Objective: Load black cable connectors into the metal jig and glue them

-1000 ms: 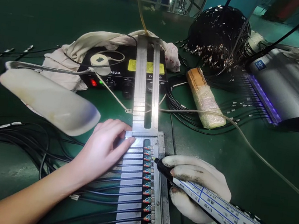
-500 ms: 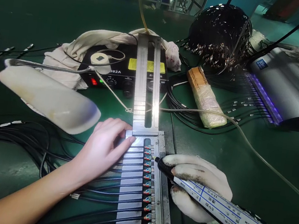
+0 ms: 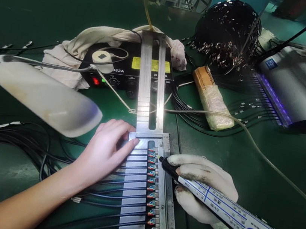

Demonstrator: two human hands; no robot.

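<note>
One green worktop [image 3: 202, 144] carries the whole setup, and its layout matches a second ago apart from a slight drift of the view. On it lies the long metal fixture [image 3: 162, 191], running away from the person, with a row of black cables [image 3: 19, 135] laid across its near part. The labelled tube [image 3: 230, 212] slants in from the lower right, grasped firmly by the gloved fingers of the right hand [image 3: 208, 183]. The bare left hand [image 3: 108, 150] stays at the fixture's left edge, thumb on its face and fingers curled by the corner; I cannot tell whether they pinch it or merely rest. Exposed wires meet the small connectors [image 3: 151, 187] along the right rail. What has changed is the tube's dark tip [image 3: 161, 159]: it has shifted slightly farther up the row, from about the third connector to near the second. I judge this to be a step between connectors; whether it touches one is unclear.
</note>
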